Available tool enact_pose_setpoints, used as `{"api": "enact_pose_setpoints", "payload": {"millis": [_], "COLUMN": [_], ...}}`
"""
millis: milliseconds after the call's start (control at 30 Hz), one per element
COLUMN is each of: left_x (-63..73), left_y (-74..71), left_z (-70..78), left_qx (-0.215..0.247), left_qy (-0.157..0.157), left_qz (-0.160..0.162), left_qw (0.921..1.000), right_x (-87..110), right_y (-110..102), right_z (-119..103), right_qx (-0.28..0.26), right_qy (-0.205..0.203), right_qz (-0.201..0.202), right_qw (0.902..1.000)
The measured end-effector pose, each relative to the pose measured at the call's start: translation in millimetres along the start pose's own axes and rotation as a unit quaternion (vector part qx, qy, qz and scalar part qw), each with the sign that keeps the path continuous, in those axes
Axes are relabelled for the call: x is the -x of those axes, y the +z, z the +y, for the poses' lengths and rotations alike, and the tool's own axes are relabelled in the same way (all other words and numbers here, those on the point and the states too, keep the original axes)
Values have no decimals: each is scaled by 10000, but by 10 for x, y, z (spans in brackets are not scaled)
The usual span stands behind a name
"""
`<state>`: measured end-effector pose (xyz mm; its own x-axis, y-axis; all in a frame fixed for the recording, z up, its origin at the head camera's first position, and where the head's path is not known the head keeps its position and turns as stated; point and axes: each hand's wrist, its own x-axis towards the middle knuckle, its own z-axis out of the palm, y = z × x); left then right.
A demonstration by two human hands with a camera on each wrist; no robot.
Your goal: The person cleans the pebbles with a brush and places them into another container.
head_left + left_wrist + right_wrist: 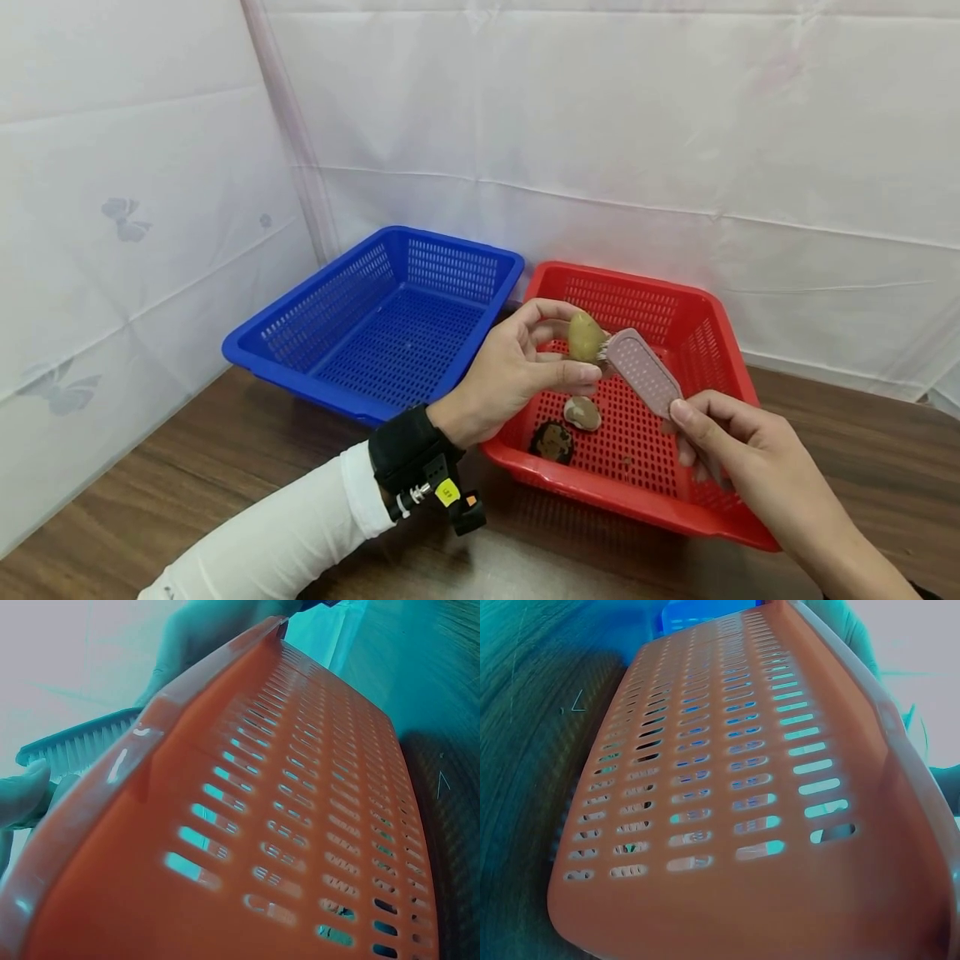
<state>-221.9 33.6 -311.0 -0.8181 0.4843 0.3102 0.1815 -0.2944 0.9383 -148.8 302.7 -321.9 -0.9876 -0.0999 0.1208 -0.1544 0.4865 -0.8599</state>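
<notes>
My left hand point(536, 354) pinches a smooth yellow-green egg-shaped stone point(585, 337) between fingers and thumb, above the red basket point(637, 517). My right hand point(738, 437) grips the handle of a pale pink scrub brush point(643, 372). White bristles at its head touch the stone's right side. Beneath, on the basket floor, lie a brown-and-white mottled stone point(582, 413) and a dark, brown-patched stone point(552, 442). In the left wrist view the brush point(82, 742) shows its bristles beyond the basket rim point(112, 765). The right wrist view shows mostly the basket's slotted wall point(705, 907).
A blue basket point(360, 408) stands left of the red one, nothing visible inside it. Both rest on a brown wooden table point(847, 425). White sheeting point(600, 108) hangs behind and to the left.
</notes>
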Motion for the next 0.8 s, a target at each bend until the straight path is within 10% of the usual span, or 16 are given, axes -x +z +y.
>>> {"api": "enact_pose_setpoints", "payload": {"millis": [800], "left_x": [0], "left_y": [23], "left_z": [14], "left_qx": [94], "left_qy": [-32], "left_qz": [33], "left_qw": [9999], "right_x": [28], "right_y": [-5], "right_z": [23], "right_qx": [-152], "right_qy": [-246], "right_qz": [-15], "right_qw": [9996]}}
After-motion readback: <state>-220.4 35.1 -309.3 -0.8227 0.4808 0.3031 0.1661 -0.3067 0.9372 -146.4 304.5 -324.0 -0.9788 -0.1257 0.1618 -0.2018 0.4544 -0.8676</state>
